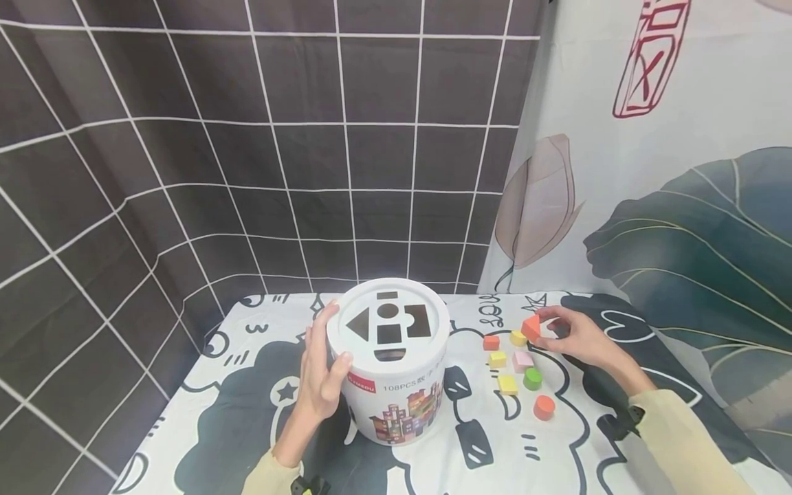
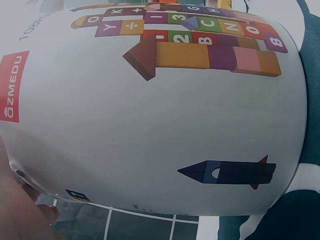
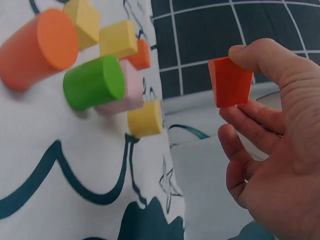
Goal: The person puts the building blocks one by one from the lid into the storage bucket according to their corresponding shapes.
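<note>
A white bucket (image 1: 396,392) stands upright on the table; its lid (image 1: 355,357) has several shaped holes. My left hand (image 1: 322,364) rests on the bucket's left side, fairly straight fingers up at the lid's rim and thumb toward the front. In the left wrist view, only part of that hand (image 2: 22,200) shows beside the printed wall. My right hand (image 1: 575,335) pinches a red triangular block (image 1: 531,328) between thumb and fingers, above the loose blocks. The right wrist view shows this block (image 3: 232,82) held clear of the cloth.
Right of the bucket lie several small blocks, among them a green cylinder (image 1: 533,379), an orange-red cylinder (image 1: 544,408), a pink block (image 1: 522,361) and a yellow block (image 1: 508,385). A patterned cloth (image 1: 247,412) covers the table. Behind hangs a dark gridded curtain (image 1: 383,158).
</note>
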A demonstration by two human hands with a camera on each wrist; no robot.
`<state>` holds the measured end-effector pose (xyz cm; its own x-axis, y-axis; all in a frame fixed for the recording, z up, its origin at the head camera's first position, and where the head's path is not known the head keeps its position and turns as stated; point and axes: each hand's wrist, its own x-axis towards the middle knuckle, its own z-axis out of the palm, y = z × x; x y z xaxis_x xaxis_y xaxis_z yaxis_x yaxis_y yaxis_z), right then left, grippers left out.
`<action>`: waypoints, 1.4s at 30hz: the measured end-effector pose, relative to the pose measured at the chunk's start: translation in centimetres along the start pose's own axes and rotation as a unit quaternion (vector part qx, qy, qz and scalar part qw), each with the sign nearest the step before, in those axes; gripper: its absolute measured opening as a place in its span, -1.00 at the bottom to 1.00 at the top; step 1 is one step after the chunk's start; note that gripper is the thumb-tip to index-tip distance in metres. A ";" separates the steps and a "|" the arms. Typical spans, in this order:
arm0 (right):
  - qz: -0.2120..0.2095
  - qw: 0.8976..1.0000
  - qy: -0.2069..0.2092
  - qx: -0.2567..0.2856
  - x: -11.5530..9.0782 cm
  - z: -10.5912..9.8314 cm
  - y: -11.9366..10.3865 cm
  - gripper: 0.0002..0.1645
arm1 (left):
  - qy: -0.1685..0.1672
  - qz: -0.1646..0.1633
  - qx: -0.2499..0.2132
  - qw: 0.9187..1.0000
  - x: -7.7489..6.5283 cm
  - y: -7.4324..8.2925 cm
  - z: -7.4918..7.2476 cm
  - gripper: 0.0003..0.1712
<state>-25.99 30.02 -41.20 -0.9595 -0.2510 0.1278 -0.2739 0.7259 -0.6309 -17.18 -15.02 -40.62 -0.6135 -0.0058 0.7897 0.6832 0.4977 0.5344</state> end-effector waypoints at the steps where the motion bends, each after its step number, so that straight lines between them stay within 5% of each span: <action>1: -0.002 1.000 0.001 -0.001 0.0 0.0 -0.2 -0.20 | 0.000 -0.002 -0.001 1.000 0.0 0.0 0.0 -0.18; 42: -0.140 0.990 0.031 -0.002 0.7 -2.0 -9.5 -0.34 | 0.001 -0.003 -0.002 1.000 -0.1 0.0 0.0 -0.18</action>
<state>-24.16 24.20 -33.57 -0.8483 -0.4026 0.3439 -0.5295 0.6363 -0.5610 -17.14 -15.01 -40.67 -0.6162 -0.0108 0.7875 0.6817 0.4935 0.5401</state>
